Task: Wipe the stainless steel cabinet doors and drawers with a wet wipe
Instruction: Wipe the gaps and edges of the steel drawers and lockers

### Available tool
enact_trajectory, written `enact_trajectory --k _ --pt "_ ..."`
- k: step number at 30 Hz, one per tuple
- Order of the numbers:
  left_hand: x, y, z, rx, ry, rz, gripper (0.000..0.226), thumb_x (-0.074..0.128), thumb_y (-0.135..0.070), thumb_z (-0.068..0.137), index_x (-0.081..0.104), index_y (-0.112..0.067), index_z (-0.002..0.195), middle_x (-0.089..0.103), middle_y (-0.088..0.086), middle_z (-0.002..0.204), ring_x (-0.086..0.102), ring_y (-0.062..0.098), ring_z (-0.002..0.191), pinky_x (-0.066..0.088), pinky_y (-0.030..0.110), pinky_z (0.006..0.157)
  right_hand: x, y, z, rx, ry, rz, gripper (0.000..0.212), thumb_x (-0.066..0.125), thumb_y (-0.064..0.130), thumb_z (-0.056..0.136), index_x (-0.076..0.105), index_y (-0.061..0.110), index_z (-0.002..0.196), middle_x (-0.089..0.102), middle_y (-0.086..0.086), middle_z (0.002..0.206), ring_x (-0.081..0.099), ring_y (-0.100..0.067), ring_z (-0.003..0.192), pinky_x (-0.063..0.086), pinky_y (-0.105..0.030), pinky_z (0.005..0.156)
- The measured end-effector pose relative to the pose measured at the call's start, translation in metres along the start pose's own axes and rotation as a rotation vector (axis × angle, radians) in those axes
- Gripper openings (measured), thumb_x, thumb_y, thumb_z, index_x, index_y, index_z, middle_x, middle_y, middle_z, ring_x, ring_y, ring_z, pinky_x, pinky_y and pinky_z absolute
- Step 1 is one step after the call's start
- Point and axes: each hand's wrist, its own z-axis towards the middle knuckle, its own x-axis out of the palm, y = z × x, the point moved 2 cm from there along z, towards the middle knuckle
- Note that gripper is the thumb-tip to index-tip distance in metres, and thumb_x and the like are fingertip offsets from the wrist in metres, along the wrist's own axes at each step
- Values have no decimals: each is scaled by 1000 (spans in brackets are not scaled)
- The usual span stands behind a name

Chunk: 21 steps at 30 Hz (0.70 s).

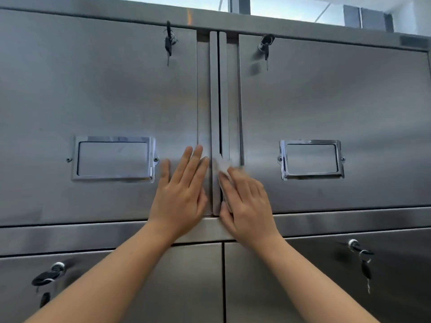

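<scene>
A stainless steel cabinet fills the view, with a left upper door (98, 96) and a right upper door (338, 101) meeting at two vertical handle strips (219, 89). My left hand (180, 194) lies flat and open against the left door's lower right corner, beside the handle strips. My right hand (247, 203) presses a white wet wipe (223, 167) onto the lower part of the handle strips; the wipe sticks out above my fingers. Below a horizontal rail (70, 236) are a lower left door (182, 287) and a lower right door (291, 299).
Each upper door carries a chrome label holder (113, 158) (311, 159) and a lock with hanging keys (169, 41) (265, 46). The lower doors also have keyed locks (50, 275) (360, 252). A window (291, 8) shows above the cabinet top.
</scene>
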Motion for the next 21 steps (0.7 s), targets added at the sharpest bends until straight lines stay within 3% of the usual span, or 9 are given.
enact_trajectory --k 4,9,15,21 --pt "3 3 -2 -44 -60 -17 57 33 -22 85 37 -3 139 32 16 147 30 33 135 17 53 108 10 2 0 47 91 -91 59 38 32 84 43 3 136 40 -19 142 38 -34 131 25 -49 106" --pt "3 3 -3 -45 -63 -17 57 31 -25 87 36 -4 140 30 16 148 28 33 136 18 54 109 16 -9 31 64 202 -52 64 21 47 91 3 14 144 -3 -8 152 -1 -23 141 -10 -40 111" --pt "4 5 -5 -1 -52 15 58 32 -24 85 40 -1 138 32 20 146 31 38 134 27 62 104 20 5 -4 81 198 -78 68 20 51 94 6 9 146 7 -14 152 7 -22 141 -3 -45 111" --pt "4 5 -6 -7 -21 12 58 30 -24 87 38 -1 139 29 19 147 27 36 136 24 61 106 20 13 -26 81 226 -90 67 10 52 96 13 6 144 21 -18 150 18 -28 140 6 -48 110"
